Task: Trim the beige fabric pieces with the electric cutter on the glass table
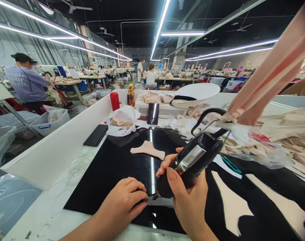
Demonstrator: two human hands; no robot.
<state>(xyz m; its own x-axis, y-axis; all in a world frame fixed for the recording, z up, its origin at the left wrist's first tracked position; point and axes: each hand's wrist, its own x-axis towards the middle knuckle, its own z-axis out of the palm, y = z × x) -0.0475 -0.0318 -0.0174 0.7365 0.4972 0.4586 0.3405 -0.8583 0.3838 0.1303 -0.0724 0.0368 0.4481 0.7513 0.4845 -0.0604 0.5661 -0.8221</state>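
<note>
My right hand (186, 197) grips a black and silver handheld electric fabric cutter (196, 157). The cutter tilts, its rounded head low over the black board (112, 167) and its small pointed foot close to my left fingertips. Pink cloth bands (270, 70) are tied at its upper end, beside a black cord. My left hand (124, 199) rests low on the board, thumb and fingers closed at the left end of a thin pale piece (162, 201) lying under the cutter. What exactly the fingertips pinch is partly hidden. A cut pink fabric piece (147, 149) lies just beyond.
Right of my hands lie pale cut pieces (231, 204) and teal-handled scissors (231, 164). Two phones, a black one (96, 135) and an upright one (153, 113), a plastic bag (123, 120) and a bottle (131, 95) stand behind. A white wall (67, 144) edges the left. People sit at machines.
</note>
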